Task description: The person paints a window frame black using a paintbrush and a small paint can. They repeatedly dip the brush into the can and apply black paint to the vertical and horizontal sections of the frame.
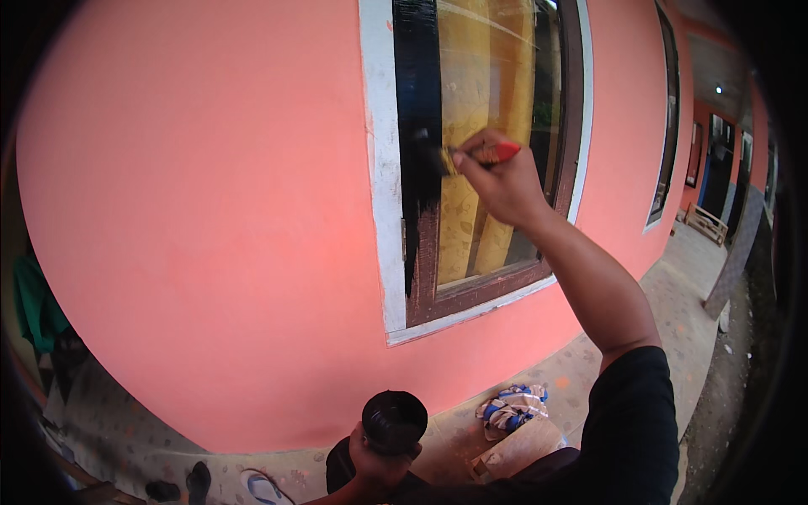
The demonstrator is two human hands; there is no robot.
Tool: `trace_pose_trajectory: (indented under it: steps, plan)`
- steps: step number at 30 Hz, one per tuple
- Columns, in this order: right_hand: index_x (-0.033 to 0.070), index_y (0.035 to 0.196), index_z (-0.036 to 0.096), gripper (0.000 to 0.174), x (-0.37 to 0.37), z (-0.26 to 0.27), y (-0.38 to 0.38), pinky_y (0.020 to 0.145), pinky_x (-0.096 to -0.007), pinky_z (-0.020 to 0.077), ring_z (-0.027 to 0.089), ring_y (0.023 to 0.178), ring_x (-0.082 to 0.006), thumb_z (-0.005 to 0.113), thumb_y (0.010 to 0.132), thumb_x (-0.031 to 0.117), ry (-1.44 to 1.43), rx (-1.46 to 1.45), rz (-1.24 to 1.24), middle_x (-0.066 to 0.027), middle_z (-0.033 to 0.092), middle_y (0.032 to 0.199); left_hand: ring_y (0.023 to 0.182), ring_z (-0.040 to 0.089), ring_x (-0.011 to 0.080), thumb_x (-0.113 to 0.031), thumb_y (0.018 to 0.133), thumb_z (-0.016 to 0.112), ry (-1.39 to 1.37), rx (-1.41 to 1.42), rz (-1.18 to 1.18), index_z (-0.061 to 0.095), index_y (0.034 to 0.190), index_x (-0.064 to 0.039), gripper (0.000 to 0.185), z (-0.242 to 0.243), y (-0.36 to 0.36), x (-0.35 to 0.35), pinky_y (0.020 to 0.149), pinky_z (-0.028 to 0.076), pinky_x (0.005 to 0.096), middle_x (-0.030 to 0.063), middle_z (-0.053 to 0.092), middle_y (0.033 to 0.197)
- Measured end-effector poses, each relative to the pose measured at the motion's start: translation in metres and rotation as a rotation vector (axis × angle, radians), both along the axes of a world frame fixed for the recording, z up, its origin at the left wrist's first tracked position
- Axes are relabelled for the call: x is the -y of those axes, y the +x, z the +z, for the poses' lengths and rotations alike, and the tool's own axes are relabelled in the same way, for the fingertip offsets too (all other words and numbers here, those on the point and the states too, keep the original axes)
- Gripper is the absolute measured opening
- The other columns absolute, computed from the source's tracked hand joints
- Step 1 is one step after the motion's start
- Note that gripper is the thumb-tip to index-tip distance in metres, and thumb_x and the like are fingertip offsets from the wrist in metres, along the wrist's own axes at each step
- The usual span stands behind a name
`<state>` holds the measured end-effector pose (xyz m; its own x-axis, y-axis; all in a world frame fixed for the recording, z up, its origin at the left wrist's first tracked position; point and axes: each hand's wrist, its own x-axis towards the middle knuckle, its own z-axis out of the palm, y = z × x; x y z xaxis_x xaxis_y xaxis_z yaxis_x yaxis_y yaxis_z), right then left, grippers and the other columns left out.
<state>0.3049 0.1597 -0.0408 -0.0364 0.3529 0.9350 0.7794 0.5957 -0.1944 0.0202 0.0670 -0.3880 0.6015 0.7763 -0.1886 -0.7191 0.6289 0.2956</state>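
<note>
My right hand (pixel 505 180) grips a paintbrush (pixel 483 153) with a red handle end, its blurred bristles at the left stile of a wooden window frame (pixel 428 252). Glossy black paint (pixel 416 107) covers the stile's upper part and ends in a ragged edge; lower down the wood is brown. A whitish outer frame (pixel 386 208) surrounds the window, and yellow curtains (pixel 483 126) show through the glass. Low in the view, my left hand (pixel 382 464) holds a round container (pixel 394 421) of dark paint from beneath.
Pink wall (pixel 221 221) surrounds the window. On the floor lie a striped cloth (pixel 514 407), a board (pixel 517 447), a flip-flop (pixel 262 487) and dark footwear (pixel 198 483). Green fabric (pixel 38 306) hangs at the far left. A wooden rack (pixel 706 225) stands along the walkway.
</note>
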Motion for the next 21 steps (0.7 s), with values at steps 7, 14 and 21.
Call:
trace_pose_trajectory:
  steps: [7,14,21]
  plan:
    - [0.007,0.096,0.072,0.017,-0.020,0.095,0.004,0.071,-0.0337,0.0521,0.068,0.074,-0.0205,0.074,0.092,0.024,0.108,0.026,-0.106,-0.0085,0.072,0.078,0.110,0.066,0.0342,-0.059,0.093,0.038,0.000,0.007,-0.023,0.063,0.131,-0.018,0.061,-0.004,0.002,0.004,0.074,0.054,0.0461,0.0071,0.070,0.118]
    - [0.000,0.092,0.071,0.014,-0.040,0.222,-0.011,0.070,-0.0344,0.0519,0.068,0.076,-0.0187,0.075,0.088,0.013,0.693,-0.086,0.086,-0.0107,0.073,0.081,0.113,0.065,0.0336,-0.062,0.093,0.035,-0.006,0.029,0.015,0.060,0.136,-0.018,0.066,-0.007,-0.006,0.011,0.079,0.053,0.0451,0.0083,0.068,0.124]
    - [0.001,0.103,0.070,0.016,-0.018,0.029,0.010,0.074,-0.0270,0.0536,0.070,0.089,-0.0109,0.078,0.092,0.010,0.132,-0.001,0.111,-0.0063,0.073,0.092,0.110,0.065,0.0332,-0.061,0.094,0.037,-0.011,0.019,-0.001,0.061,0.133,-0.018,0.063,-0.006,-0.014,0.005,0.076,0.053,0.0457,0.0088,0.069,0.120]
